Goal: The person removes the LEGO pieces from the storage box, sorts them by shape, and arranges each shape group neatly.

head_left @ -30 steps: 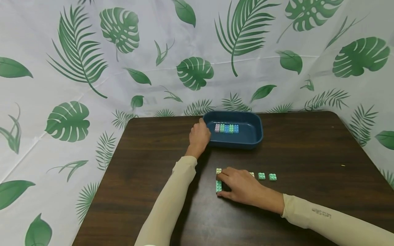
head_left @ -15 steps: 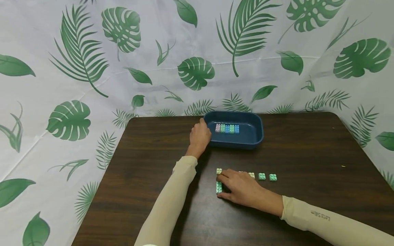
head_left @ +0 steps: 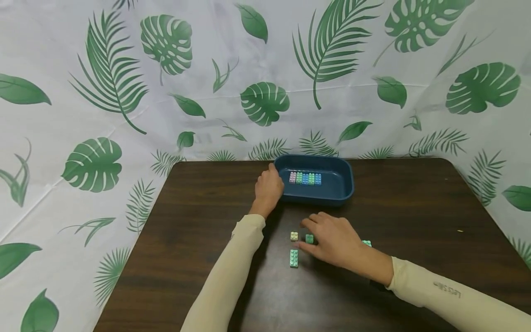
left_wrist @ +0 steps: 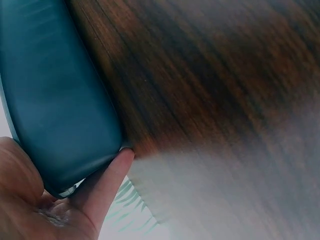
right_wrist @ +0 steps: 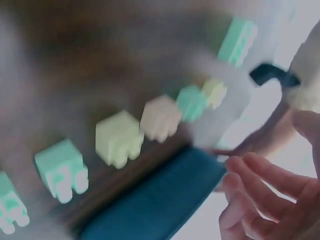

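Note:
My left hand (head_left: 268, 186) grips the left end of a dark blue tray (head_left: 317, 201); in the left wrist view thumb and a finger lie on either side of its end (left_wrist: 65, 125). My right hand (head_left: 336, 240) hovers with spread fingers over the row of small bricks, holding nothing. Near its fingertips lie a long mint-green brick (head_left: 293, 258), a small yellow brick (head_left: 294, 236) and a small green brick (head_left: 309, 239). The right wrist view shows the row continuing with a pinkish brick (right_wrist: 160, 117), a pale yellow brick (right_wrist: 119, 137) and mint bricks (right_wrist: 60, 167). In the head view the hand covers most of these.
Inside the tray several pink, green and blue bricks (head_left: 305, 178) lie side by side. A tiny yellow scrap (head_left: 460, 231) is on the dark wooden table (head_left: 199, 240) at right. A leaf-patterned cloth (head_left: 265, 133) hangs behind the table.
My right hand has let go of the long mint brick and shifted up and right, uncovering the small green brick. The left hand stays on the tray. The head view has tilted slightly.

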Motion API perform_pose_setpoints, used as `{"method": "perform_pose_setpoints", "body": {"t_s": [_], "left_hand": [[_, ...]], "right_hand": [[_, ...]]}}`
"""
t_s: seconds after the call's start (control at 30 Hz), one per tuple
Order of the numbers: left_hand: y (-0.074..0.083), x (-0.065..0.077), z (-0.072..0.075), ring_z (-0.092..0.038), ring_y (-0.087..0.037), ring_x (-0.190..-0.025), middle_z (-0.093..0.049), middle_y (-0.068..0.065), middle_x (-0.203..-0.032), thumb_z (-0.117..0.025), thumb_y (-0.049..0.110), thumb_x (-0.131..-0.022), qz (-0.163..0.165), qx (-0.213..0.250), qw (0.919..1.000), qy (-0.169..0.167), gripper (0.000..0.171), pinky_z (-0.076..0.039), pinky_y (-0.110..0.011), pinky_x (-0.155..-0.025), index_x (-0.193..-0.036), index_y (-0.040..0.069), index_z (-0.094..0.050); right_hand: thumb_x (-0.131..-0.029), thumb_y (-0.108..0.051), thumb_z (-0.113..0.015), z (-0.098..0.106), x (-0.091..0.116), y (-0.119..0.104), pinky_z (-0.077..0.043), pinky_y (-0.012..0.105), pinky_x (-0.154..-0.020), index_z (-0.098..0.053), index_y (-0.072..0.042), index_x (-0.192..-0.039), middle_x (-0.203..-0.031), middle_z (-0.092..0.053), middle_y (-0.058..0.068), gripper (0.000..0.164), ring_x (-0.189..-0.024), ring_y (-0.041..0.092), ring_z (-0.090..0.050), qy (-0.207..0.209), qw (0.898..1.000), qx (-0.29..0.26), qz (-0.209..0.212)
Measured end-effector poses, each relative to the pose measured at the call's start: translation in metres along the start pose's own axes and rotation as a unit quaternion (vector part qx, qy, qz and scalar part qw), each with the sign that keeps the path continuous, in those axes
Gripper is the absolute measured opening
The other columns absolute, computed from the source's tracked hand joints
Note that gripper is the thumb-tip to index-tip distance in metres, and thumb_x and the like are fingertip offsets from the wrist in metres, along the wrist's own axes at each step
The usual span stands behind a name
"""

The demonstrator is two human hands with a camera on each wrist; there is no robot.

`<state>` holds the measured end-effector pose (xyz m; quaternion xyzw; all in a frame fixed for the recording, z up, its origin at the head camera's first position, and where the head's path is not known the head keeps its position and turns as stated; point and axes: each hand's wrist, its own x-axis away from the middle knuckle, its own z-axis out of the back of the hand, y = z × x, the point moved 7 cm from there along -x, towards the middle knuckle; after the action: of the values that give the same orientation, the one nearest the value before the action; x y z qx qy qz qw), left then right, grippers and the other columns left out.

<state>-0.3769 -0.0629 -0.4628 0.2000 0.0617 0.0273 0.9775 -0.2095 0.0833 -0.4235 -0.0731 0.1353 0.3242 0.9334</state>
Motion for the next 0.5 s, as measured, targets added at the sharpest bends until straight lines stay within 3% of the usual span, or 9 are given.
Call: {"method": "perform_pose_setpoints", "body": {"t_s": [0.27,0.5], "left_hand": [[0.000,0.000,0.000,-0.069,-0.032,-0.084,-0.069,-0.018,-0.108,-0.050,0.021,-0.096,-0.004,-0.008,0.9999,-0.006,0.052,-0.057,-0.043,-0.069,-0.142,0.001,-0.037],[0.000,0.000,-0.002,-0.069,-0.033,-0.087,-0.068,-0.020,-0.107,-0.049,0.020,-0.096,-0.001,-0.002,1.0000,-0.005,0.048,-0.057,-0.044,-0.070,-0.139,0.001,-0.040]], "right_hand": [[-0.083,-0.062,-0.061,0.008,-0.028,0.052,-0.047,0.028,-0.053,-0.068,-0.026,-0.104,-0.094,-0.067,-0.007,0.041,-0.075,0.010,-0.061,0.077,0.995,-0.037,-0.059],[-0.087,-0.053,-0.062,-0.009,-0.061,0.109,-0.041,0.029,-0.048,-0.063,-0.026,-0.117,-0.092,-0.062,-0.006,0.040,-0.065,0.010,-0.053,0.051,0.982,-0.114,-0.139]]}}
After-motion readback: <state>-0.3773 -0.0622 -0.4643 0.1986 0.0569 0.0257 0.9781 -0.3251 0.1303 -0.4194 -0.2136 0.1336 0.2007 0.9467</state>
